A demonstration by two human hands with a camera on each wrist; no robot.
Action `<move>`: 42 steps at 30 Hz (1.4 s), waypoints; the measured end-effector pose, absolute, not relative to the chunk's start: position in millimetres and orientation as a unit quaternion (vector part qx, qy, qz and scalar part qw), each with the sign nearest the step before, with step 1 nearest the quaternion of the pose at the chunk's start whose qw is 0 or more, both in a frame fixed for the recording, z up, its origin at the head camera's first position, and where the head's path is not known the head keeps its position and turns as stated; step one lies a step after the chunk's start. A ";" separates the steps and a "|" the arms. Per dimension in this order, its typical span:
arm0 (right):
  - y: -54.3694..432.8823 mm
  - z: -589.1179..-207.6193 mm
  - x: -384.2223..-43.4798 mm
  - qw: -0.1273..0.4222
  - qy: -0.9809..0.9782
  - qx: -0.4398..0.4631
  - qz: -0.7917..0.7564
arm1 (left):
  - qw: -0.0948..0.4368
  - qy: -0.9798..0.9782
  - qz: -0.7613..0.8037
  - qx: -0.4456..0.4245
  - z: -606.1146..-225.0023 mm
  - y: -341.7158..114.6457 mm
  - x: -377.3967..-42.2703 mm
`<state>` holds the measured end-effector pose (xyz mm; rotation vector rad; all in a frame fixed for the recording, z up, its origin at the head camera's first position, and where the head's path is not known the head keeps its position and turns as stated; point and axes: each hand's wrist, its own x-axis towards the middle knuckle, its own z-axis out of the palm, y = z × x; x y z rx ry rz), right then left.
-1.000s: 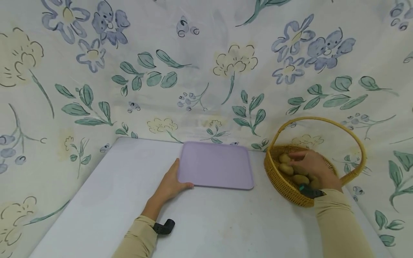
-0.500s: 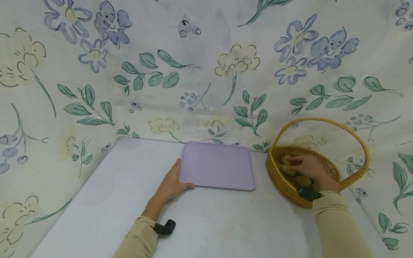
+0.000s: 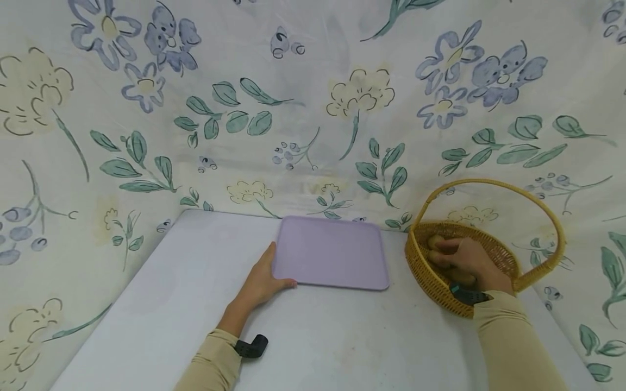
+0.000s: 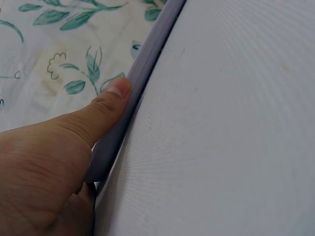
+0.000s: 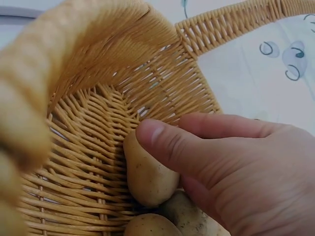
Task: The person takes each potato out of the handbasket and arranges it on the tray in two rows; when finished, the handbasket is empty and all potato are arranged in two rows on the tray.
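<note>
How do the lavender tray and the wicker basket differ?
The tray is smooth, flat and lavender; the basket is woven and golden-brown.
The basket has a tall arched handle; the tray has none.
Potatoes show in the basket, none on the tray.
The left hand touches the tray; the right hand is inside the basket.
Both sit on the white table.

Head view: right hand (image 3: 470,259), 4 o'clock, covers part of the potatoes (image 5: 151,172); count can't be told. Right sleeve (image 3: 515,342) cut off at 4, left sleeve (image 3: 210,358) at 7. Left wrist: tray (image 3: 330,252) cropped at 12, left hand (image 4: 54,167) at 8. Right wrist: basket's (image 3: 427,278) nearest part blurred, 9 o'clock; handle (image 5: 236,24) cropped at 2.
</note>
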<state>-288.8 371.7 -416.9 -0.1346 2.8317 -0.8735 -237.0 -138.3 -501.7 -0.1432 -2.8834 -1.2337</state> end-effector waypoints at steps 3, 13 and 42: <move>373.2 -419.2 -290.0 0.076 0.954 -0.054 -0.284 | -0.002 -0.919 -0.392 -0.043 -501.3 -137.5 -236.7; 375.4 -426.4 -292.3 0.058 0.957 -0.070 -0.276 | -0.005 -0.921 -0.386 -0.047 -497.9 -137.8 -236.4; 360.8 -434.0 -293.3 0.061 0.967 -0.112 -0.222 | -0.007 -0.917 -0.397 -0.043 -498.8 -138.5 -235.1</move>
